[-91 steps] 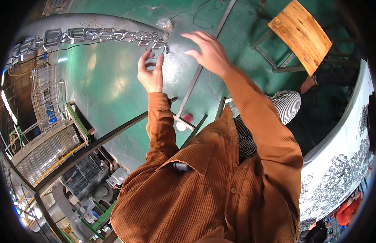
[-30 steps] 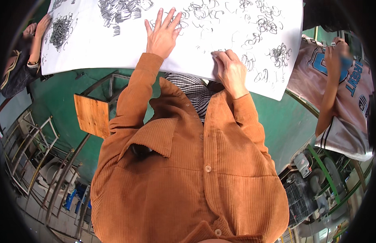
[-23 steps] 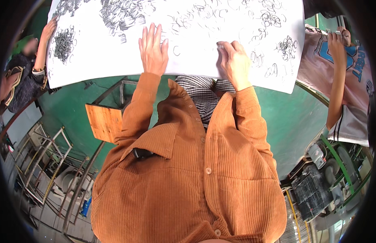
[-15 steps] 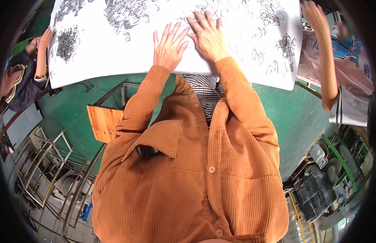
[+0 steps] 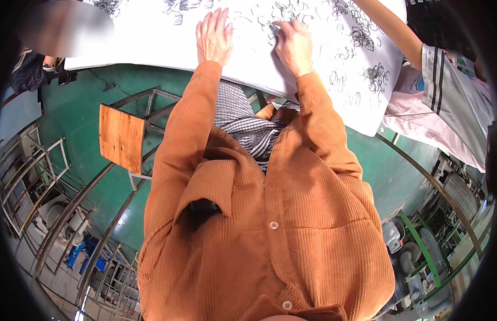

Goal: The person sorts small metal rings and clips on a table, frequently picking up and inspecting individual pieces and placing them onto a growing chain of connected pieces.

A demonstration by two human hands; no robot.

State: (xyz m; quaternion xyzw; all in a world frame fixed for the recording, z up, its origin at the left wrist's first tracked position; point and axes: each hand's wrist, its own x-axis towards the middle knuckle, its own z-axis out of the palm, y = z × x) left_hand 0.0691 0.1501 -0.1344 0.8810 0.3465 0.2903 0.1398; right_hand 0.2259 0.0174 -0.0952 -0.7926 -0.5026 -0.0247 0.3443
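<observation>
A white-topped table [image 5: 248,59] carries many small, thin, dark curved pieces [image 5: 363,37], some in clumps and some scattered singly. My left hand [image 5: 213,40] lies flat near the front edge, fingers stretched, holding nothing. Beside it to the right, my right hand [image 5: 295,48] has its fingers bent down among loose curved pieces [image 5: 272,35]. Its fingertips are drawn together; whether a piece is between them is hidden.
At right, another person's arm [image 5: 390,21] reaches over the table. A blurred patch covers part of a person at far left. A wooden-topped stool [image 5: 121,139] stands on the green floor [image 5: 72,117] at left; metal frames [image 5: 32,182] are behind it.
My right hand has gone from flat with spread fingers to bent fingers, and moved away from my left hand. The view has shifted rightward over the table. The right-hand person's arm reaches farther in.
</observation>
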